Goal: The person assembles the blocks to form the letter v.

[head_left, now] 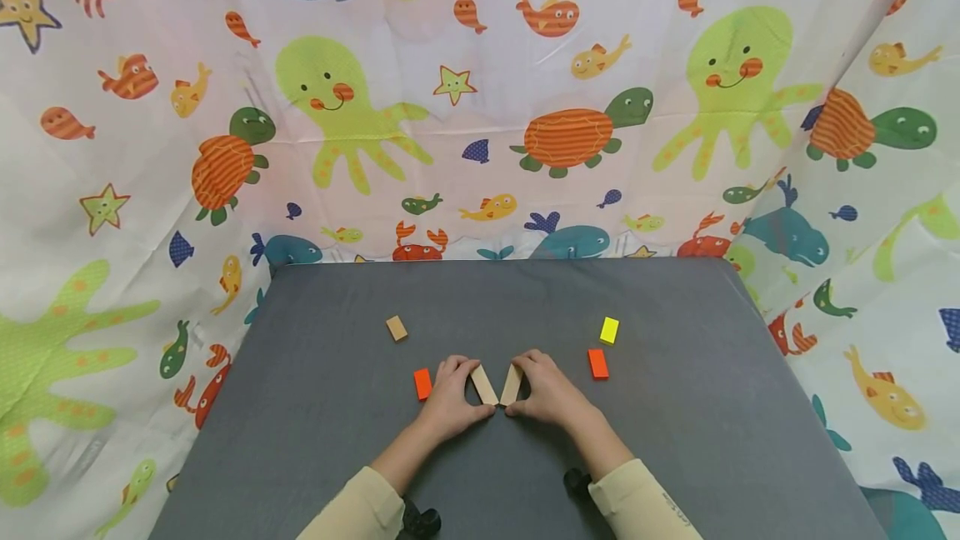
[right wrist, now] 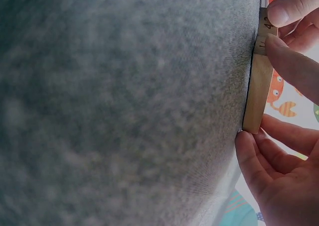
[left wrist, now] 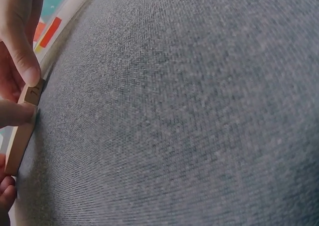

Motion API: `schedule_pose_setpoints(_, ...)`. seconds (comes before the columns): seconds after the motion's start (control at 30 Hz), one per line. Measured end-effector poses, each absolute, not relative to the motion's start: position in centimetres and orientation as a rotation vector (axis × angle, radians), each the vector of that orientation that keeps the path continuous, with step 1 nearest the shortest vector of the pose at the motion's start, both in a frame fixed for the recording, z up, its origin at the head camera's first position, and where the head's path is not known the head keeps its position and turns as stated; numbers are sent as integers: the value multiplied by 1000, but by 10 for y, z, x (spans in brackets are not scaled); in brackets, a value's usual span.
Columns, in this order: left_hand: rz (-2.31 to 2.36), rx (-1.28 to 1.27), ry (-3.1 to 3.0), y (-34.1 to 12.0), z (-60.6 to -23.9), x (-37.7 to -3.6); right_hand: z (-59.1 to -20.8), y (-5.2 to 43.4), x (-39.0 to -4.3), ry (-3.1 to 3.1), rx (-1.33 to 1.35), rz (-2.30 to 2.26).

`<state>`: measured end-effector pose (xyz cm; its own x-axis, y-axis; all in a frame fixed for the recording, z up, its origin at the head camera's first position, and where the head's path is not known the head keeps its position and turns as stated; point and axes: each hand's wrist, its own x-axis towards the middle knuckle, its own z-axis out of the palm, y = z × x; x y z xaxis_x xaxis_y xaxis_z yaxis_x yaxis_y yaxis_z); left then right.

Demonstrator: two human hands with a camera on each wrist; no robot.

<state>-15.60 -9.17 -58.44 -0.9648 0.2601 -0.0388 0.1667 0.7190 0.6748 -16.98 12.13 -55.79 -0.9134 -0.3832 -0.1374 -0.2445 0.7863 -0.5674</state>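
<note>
Two small plain wooden blocks stand in a V on the grey table, near ends meeting and far ends spread apart. My left hand pinches the left wooden block by its two ends, thumb at the near end. The right wooden block is gripped likewise by my right hand. Both thumbs nearly meet at the point of the V. In the right wrist view, dark marks show on the end of the left block, while the right block shows a bare side.
A red-orange block lies just left of my left hand, with a tan block farther back. On the right are a second red-orange block and a yellow block. A sea-animal curtain hangs behind the grey table.
</note>
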Motion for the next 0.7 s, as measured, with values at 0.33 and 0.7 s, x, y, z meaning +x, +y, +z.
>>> schedule_pose_setpoints(0.33,1012,328,2791,-89,-580,-160,-557,121,-170,2735,-500,-816)
schedule_pose_setpoints(0.7,1027,302,2779,-89,-579,-160,-552,122,-171,2702,-460,-878)
